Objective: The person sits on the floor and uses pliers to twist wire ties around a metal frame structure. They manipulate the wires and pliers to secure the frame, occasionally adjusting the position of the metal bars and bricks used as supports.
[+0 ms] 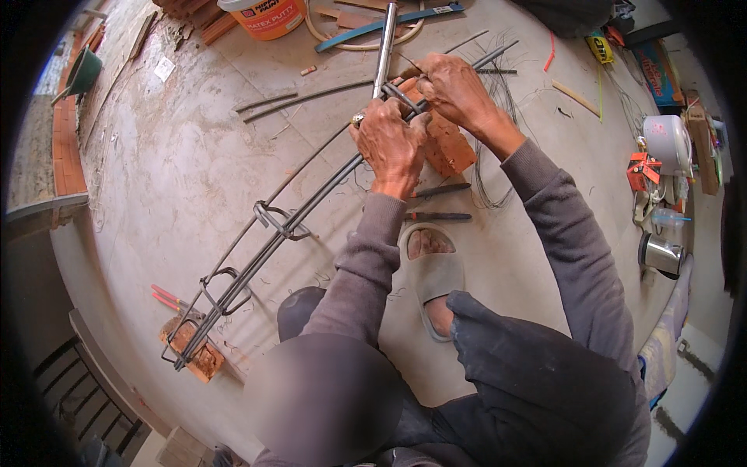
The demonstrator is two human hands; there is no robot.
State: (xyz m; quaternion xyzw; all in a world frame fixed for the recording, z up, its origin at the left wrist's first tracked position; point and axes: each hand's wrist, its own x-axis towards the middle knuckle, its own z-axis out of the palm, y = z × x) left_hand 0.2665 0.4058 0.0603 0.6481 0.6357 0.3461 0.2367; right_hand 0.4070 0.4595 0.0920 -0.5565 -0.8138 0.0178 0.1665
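Observation:
A long cage of steel reinforcing bars (331,187) runs from the lower left up to my hands, with bent square stirrups (272,218) around it at intervals. My left hand (389,144) is closed on the cage's upper end, its fingers curled at a stirrup (401,97) and the bars. Just beyond it, my right hand (454,89) pinches a thin dark wire-like piece at the same stirrup; the fingertips partly hide it. A red brick (451,148) lies beneath the bars here, and another brick (204,358) props the far-left end.
Thin tie wires (490,179) lie loose right of the brick. Dark-handled tools (440,217) are near my sandalled foot (432,272). Red-handled pliers (167,297) lie lower left. A chrome tube (385,47), a blue strip (373,31) and an orange bucket (268,15) are beyond.

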